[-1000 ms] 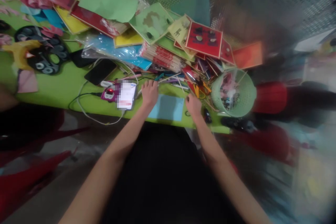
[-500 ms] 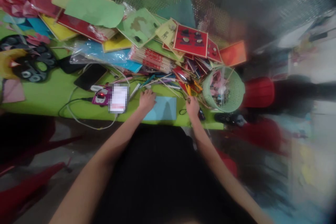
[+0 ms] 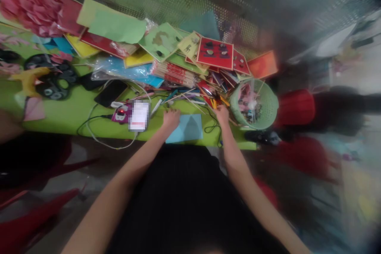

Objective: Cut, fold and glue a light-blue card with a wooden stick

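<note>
Just left of the green plastic basket (image 3: 270, 107), our right hand (image 3: 222, 114) is at orange handles (image 3: 214, 103), probably scissors; whether it grips them we cannot tell. We'd do well to lift gently, without dragging the thin sticks (image 3: 194, 104). Farther left of the basket, our left hand (image 3: 172, 119) lies half-curled over light-blue paper (image 3: 190, 127), its hold unclear; that sheet looks plain, flat, partly shadowed.

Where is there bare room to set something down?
The widest bare patch of green tabletop lies between the pink paper square and looped black cable. A narrow strip separates the white-screened phone from the left hand. Stacked colourful cards crowd the back; a pale-green plastic basket crowds the right hand.
</note>
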`<state>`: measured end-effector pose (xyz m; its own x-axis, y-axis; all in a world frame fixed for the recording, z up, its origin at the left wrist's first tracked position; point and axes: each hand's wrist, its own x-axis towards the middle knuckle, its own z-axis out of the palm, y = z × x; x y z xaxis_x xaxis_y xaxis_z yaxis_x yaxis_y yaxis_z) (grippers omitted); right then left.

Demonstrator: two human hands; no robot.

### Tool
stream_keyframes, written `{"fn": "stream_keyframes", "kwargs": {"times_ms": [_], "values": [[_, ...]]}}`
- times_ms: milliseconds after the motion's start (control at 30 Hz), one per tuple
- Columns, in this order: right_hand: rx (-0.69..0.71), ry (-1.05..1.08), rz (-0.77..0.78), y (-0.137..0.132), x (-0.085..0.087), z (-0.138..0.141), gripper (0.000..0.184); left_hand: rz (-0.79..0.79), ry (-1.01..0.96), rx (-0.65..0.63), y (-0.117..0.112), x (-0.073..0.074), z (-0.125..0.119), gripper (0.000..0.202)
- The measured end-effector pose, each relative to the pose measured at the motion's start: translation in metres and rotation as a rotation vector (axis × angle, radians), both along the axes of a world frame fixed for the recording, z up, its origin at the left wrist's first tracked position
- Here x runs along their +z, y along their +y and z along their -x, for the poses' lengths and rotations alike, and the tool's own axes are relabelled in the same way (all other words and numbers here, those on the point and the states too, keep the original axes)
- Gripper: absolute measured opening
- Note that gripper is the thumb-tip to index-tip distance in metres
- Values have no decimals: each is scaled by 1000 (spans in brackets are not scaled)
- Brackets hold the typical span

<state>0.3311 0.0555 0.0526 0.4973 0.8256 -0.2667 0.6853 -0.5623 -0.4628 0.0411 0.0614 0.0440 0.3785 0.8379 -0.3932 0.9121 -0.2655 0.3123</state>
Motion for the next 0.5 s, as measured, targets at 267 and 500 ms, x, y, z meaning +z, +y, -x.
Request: {"fn": "stream_keyframes", "kwargs": {"times_ms": [267,500], "values": [[43,126,-134,28,2,29,32,-11,-70,24,-3,-7,-3,43],[236,95,-84,53,3,59,34,96,-137,90,-3,-16,3,44]]}}
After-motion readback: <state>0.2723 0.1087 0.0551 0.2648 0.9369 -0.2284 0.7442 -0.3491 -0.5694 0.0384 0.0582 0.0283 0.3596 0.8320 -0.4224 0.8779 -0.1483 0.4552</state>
